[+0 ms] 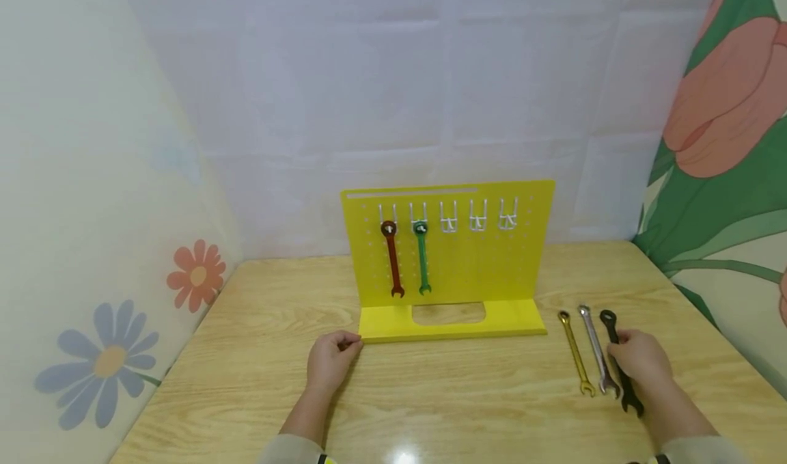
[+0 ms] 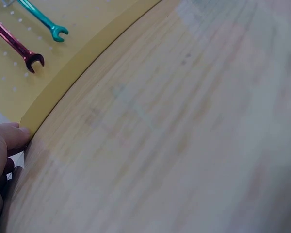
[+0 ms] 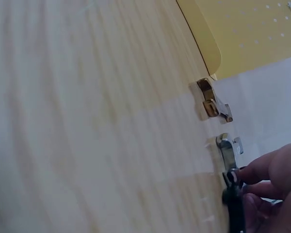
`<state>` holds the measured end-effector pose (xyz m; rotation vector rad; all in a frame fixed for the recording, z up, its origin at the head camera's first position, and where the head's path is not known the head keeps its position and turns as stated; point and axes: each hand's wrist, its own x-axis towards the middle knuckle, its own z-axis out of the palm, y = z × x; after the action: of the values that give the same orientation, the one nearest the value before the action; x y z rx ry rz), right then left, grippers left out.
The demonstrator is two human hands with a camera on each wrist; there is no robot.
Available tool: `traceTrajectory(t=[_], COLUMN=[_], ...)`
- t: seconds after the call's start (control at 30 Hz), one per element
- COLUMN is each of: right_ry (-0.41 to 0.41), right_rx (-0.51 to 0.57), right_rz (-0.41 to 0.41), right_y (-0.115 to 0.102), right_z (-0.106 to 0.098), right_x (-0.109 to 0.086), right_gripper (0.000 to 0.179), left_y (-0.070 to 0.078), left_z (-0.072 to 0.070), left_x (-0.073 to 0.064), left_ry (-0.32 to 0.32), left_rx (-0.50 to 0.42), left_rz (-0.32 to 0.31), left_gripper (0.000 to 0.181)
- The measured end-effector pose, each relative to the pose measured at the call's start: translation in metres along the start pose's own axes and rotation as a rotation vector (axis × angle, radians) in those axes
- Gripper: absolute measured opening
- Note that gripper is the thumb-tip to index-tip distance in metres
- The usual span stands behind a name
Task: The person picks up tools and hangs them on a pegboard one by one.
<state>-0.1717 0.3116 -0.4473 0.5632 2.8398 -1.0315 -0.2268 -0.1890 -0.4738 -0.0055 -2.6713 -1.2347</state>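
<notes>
at the near edge, pale sleeves (image 1: 703,450) reach in over the wood-grain table (image 1: 455,402), where a bright reflection shines between them. the right hand (image 1: 642,356) pinches a black wrench (image 1: 622,370) between its thumb and fingers, on the upper part of the handle; the wrench is at the right of the table, ring end away from the person and open end toward them. whether it is lifted at all, i cannot tell. just left of it lies a silver wrench (image 1: 595,343), then a gold wrench (image 1: 575,352), both slanted the same way, ring ends farther off.

the left hand (image 1: 330,360) is well apart from these, thumb and finger closed on the front left corner of a yellow base (image 1: 516,316), the other fingers curled in below. the base has a wide cutout in it, and from its back rises a yellow pegboard (image 1: 479,266) dotted with small holes. a red wrench (image 1: 394,262) hangs by its ring from the leftmost hook, a green wrench (image 1: 423,260) from the next; three more wire hooks (image 1: 449,230) stand in line to their right. behind is a creased white cloth (image 1: 393,74), with painted flowers (image 1: 725,102) on the walls either side.
</notes>
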Motion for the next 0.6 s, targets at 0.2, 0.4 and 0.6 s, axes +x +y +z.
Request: traceTrajectory(t=[0.2,0.4,0.6], right_ry=[0.009,0.002,0.007], right_rx=[-0.028,-0.073,-0.074], right_rz=[0.015,0.012,0.025], right_y=[-0.004,-0.008,-0.011], right_z=[-0.001,-0.002,-0.003], right_x=[-0.001,-0.003,-0.003], right_gripper=[0.052,0.050,0.049], left_y=[0.000,0.000,-0.001], left_z=[0.001,0.001,0.002], left_x=[0.000,0.000,0.000], left_ry=[0.001,-0.001,-0.003], left_rx=[0.001,-0.004,-0.010], left_rz=[0.003,-0.001,-0.006], left_gripper=[0.008,0.007,0.007])
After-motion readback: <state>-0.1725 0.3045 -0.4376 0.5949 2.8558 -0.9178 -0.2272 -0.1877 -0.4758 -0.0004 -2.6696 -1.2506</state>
